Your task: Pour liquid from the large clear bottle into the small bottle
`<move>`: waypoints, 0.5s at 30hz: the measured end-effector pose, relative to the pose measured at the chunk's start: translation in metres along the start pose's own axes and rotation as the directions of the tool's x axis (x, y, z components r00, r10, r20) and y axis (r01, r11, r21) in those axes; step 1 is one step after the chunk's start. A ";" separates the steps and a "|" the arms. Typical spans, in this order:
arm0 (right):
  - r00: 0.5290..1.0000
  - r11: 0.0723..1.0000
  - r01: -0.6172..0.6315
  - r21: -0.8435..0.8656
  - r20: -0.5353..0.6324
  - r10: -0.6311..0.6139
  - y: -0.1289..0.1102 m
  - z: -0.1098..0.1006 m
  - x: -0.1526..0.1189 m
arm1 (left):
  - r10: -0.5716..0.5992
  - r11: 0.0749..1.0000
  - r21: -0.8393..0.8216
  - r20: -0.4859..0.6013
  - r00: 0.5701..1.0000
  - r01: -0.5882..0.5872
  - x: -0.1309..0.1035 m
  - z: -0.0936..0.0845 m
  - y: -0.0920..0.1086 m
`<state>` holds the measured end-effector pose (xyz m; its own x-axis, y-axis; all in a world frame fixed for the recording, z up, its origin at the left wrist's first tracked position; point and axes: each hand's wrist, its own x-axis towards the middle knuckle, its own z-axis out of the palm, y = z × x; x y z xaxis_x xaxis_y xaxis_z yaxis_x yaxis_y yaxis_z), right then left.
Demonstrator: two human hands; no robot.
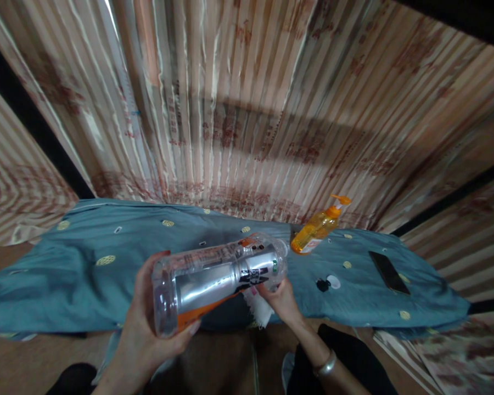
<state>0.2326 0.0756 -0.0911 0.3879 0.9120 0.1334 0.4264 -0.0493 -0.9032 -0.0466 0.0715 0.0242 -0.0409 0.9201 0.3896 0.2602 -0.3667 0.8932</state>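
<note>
A large clear plastic bottle [226, 277] with a silver and orange label lies tilted nearly sideways in front of me, its base to the left and its neck to the right. My left hand [154, 318] is wrapped round the base end, thumb below. Under the neck end is my right hand [282, 299], its fingers closed on a crumpled white cloth or tissue [259, 310] that hangs below the bottle. The bottle hides part of those fingers, and whether they also grip it I cannot tell.
Behind the bottle, a teal padded surface [107, 285] with yellow prints stretches across. On it are an orange pump bottle [315, 230], a small black round item [323, 285] beside a white disc [333, 281], and a dark phone [389, 271]. Striped curtains [247, 109] and dark poles [37, 120] surround it.
</note>
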 end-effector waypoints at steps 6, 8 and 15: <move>0.998 0.999 -0.038 0.032 0.048 0.036 -0.002 -0.003 0.000 | -0.030 0.999 -0.046 -0.027 0.999 0.029 -0.001 0.002 0.000; 0.998 0.998 -0.041 0.038 0.057 0.039 -0.004 -0.004 0.000 | -0.046 0.998 -0.054 -0.028 0.999 0.044 -0.001 0.003 0.001; 0.998 0.999 -0.015 0.049 0.065 0.012 -0.005 -0.006 0.000 | 0.004 1.000 0.018 -0.016 1.000 -0.004 -0.001 0.002 0.002</move>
<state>0.2352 0.0734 -0.0843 0.3386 0.9360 0.0959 0.3805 -0.0430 -0.9238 -0.0444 0.0702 0.0252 -0.0550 0.9163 0.3968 0.2773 -0.3677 0.8876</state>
